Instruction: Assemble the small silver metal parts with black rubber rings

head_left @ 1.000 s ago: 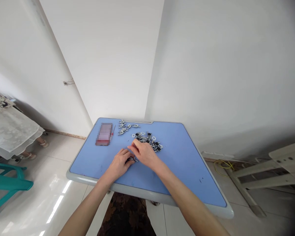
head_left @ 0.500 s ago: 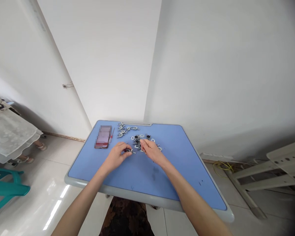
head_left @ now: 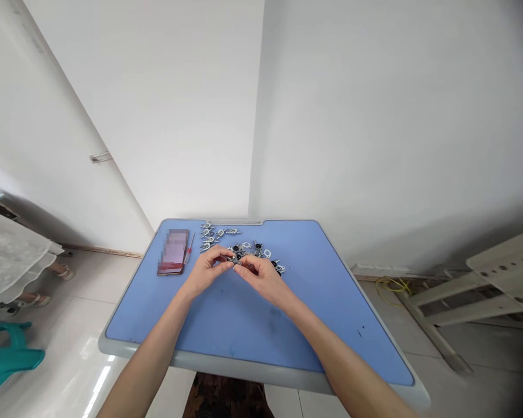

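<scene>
My left hand (head_left: 206,271) and my right hand (head_left: 265,281) meet over the middle of the blue table. Between their fingertips is a small metal part (head_left: 235,260), mostly covered by the fingers; both hands are closed on it. Just behind and beside my right hand lies a loose pile of metal parts with black round pieces (head_left: 258,247) and flat silvery plates with holes (head_left: 267,253). Farther back on the left, several silvery metal parts (head_left: 207,239) lie grouped together.
A phone (head_left: 174,251) and a thin tool with a red-and-clear handle (head_left: 188,252) lie at the table's left. The blue table (head_left: 244,325) stands against a white wall. A green stool (head_left: 13,354) and another person's skirt (head_left: 13,249) are at left, a metal frame (head_left: 440,337) at right.
My right hand has come from the pile toward my left hand, and their fingertips now meet on the small metal part. The camera view has shifted slightly.
</scene>
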`<state>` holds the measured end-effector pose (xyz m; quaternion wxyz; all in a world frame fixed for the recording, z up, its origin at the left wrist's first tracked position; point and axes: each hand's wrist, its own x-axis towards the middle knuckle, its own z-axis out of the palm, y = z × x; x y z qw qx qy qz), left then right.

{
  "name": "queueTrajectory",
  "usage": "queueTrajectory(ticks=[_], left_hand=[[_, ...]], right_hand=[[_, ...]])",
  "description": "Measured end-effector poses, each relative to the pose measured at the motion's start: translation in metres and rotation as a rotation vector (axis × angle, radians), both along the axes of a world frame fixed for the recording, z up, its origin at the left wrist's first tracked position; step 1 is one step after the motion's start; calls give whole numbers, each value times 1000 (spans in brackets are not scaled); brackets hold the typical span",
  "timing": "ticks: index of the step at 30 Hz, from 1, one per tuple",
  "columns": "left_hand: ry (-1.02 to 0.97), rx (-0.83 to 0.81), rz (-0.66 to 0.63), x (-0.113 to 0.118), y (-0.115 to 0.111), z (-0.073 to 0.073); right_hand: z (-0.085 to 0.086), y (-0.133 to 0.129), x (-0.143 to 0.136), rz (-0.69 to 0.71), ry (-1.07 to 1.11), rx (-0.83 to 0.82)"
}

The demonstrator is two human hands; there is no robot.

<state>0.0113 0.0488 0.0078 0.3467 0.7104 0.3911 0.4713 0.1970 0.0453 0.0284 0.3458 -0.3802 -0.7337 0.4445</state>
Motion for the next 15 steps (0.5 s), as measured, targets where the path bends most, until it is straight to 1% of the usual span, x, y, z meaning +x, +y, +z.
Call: queueTrajectory(ticks=[3, 6, 11, 15], left_hand=[[-7, 29, -12, 0, -4, 5], [-6, 69, 4, 2, -8, 10], [19, 148, 61, 4, -14, 11], [57, 192, 96, 7, -17, 11]], right_hand=[[3, -4, -1, -1, 1, 10], [6, -9, -1, -23, 8, 77], [5, -14, -4, -88, -5, 234], [-2, -12, -5, -197, -64, 399]])
